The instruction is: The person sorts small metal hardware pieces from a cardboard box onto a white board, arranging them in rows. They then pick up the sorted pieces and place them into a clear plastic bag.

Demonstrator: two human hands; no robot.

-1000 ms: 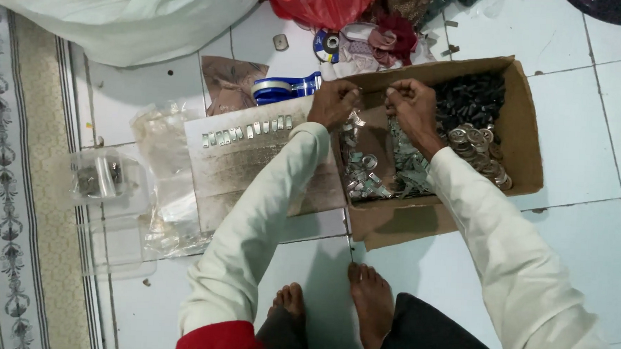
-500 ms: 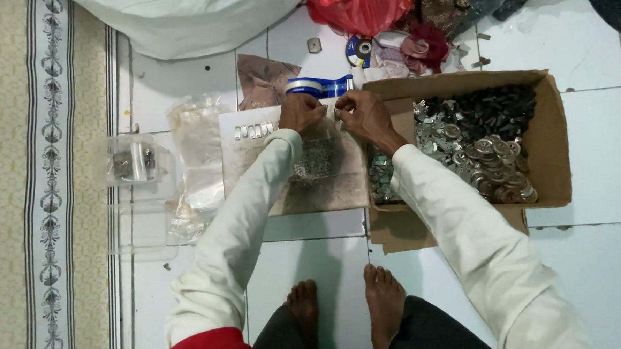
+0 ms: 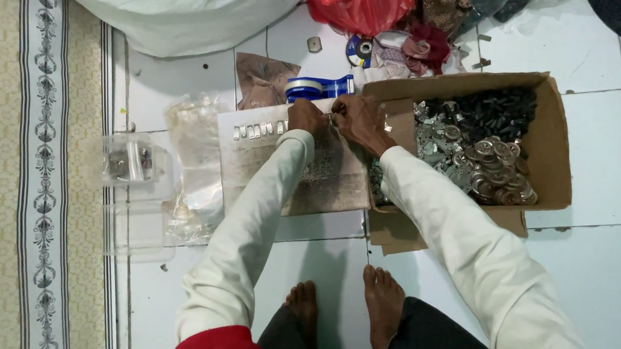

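Two hands meet over the flat brown cardboard sheet [image 3: 293,170] on the white tiled floor [image 3: 599,278], and there is only the head view to go on. The left hand [image 3: 306,117] is curled in a pinch at the sheet's top edge, and the right hand [image 3: 357,121] is closed against it, fingertip to fingertip. Between them sits something tiny and shiny, probably one of the small silver metal clips, though it is too small here to say for sure, so what exactly each hand grips I cannot tell.

The row of small silver metal clips [image 3: 260,130] runs along the top edge of the sheet, just left of the left hand. The row's long axis lies left to right across the picture, and each clip stands crosswise to it, pointing up and down the frame.

By my judgement these pieces are light, stiff and slippery, with thin edges. A fingertip pinch on the two long sides looks like the hold, one piece at a time.

Right of the hands, the open brown cardboard box [image 3: 556,143] holds heaps of silver and dark metal parts. A blue tape dispenser [image 3: 314,88] lies just above the hands, clear plastic bags [image 3: 195,169] lie left of the sheet, and a clear plastic tub [image 3: 129,161] sits further left beside the patterned rug [image 3: 41,184].
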